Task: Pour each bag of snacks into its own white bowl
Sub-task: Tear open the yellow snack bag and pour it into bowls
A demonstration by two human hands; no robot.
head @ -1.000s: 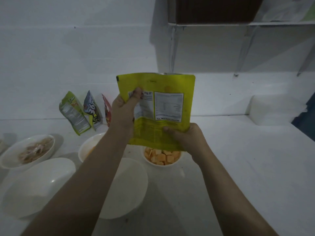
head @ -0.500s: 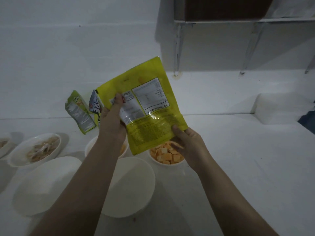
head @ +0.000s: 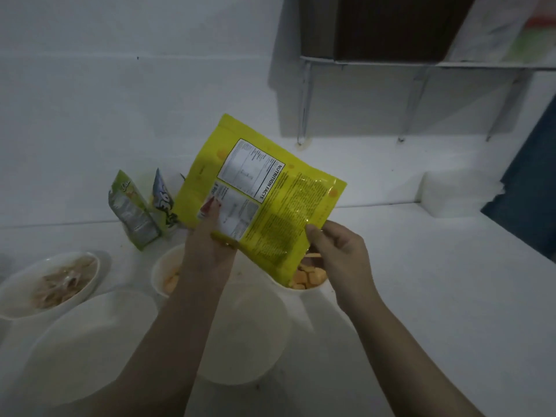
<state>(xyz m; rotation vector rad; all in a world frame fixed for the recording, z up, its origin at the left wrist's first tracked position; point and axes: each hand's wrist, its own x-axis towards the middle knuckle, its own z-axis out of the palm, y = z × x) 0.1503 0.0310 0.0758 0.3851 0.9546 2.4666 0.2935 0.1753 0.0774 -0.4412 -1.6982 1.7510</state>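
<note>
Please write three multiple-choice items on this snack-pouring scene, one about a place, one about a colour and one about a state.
1. Where is the bowl of orange cubes?
A. Right below the lower edge of the yellow bag
B. On the wall shelf
C. At the far left, beside the green bag

2. What colour is the bag held in both hands?
A. Red
B. Yellow
C. Blue

3. What is the state of the large white bowl nearest the person?
A. Full of orange cubes
B. Turned upside down
C. Upright, with no snacks showing in it

Answers:
1 A: the cubes show just under the bag's low edge.
2 B: the left hand and the right hand both grip a yellow bag.
3 C: only its white inside shows.
</note>
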